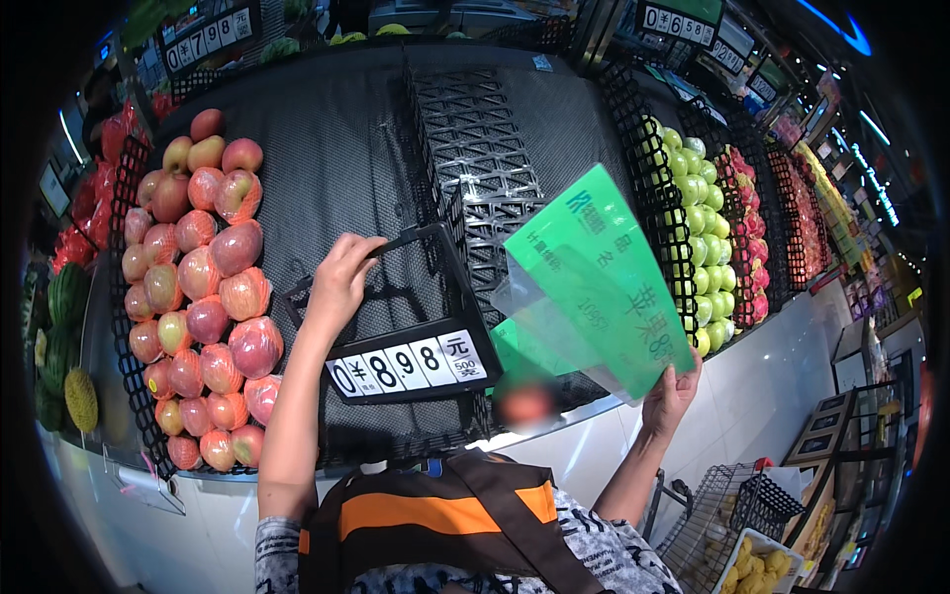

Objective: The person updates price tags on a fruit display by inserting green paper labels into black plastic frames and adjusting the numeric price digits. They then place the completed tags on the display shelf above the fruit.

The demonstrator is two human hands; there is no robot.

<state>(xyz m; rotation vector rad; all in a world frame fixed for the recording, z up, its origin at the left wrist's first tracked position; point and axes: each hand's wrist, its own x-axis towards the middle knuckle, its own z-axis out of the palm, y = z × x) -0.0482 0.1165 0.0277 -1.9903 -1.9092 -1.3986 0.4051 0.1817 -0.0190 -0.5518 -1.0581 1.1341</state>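
My left hand [343,276] grips the top bar of a black plastic price-sign frame [469,312]. The frame's upper window is hollow, and its lower edge carries white flip-number cards [404,364] with a price. My right hand [672,390] pinches the lower corner of a green printed card [594,275], which is tilted and bears writing. A clear plastic sheet [531,304] hangs behind this card. Lower down, another green piece [531,353] shows partly behind the sheet. Both hands are above a sloping black display stand [334,148].
Red apples [200,267], many in foam nets, are stacked at left beside a black mesh divider [130,245]. A black lattice divider [475,126] runs up the middle. Green apples [705,223] and dragon fruit [749,237] lie at right. A wire shopping cart [698,512] stands lower right.
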